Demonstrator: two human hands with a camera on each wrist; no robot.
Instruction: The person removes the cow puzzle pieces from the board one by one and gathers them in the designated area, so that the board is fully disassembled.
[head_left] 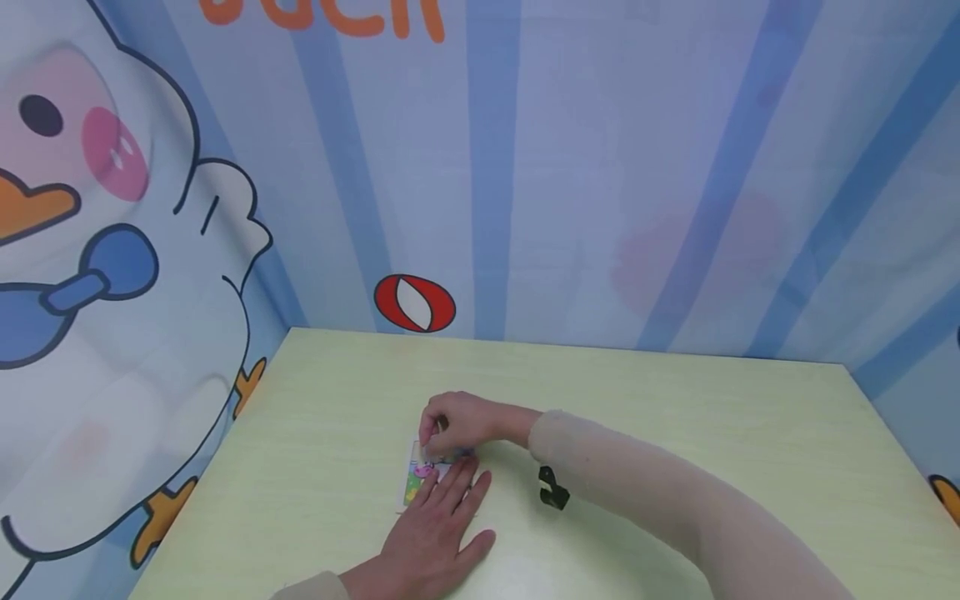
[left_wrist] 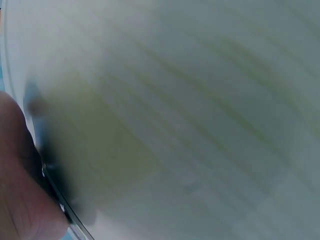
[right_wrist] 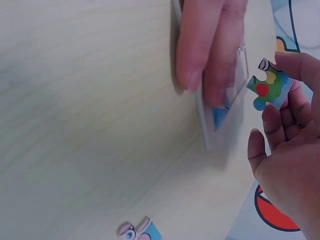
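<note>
My left hand (head_left: 435, 533) lies palm down with its fingers spread across a small white-edged puzzle board (head_left: 405, 498). Printed on the board are a pink figure and green and yellow patches. Just beyond those fingers is my right hand (head_left: 461, 419), bent over the board's far side. In the right wrist view, the right hand (right_wrist: 295, 120) pinches a jigsaw piece (right_wrist: 274, 90) coloured green, blue, red and yellow, apart from the board (right_wrist: 204, 125). Two left fingers (right_wrist: 210, 55) press on the board there. The left wrist view shows only blurred skin (left_wrist: 25, 200) at its left edge.
A loose puzzle piece (right_wrist: 142, 231) with a printed eye lies on the pale wooden table (head_left: 675, 417). A small dark object (head_left: 553, 489) appears beside the right sleeve. Behind the table hangs a blue-striped cloth (head_left: 585, 167); a large duck print (head_left: 172, 308) is on the left.
</note>
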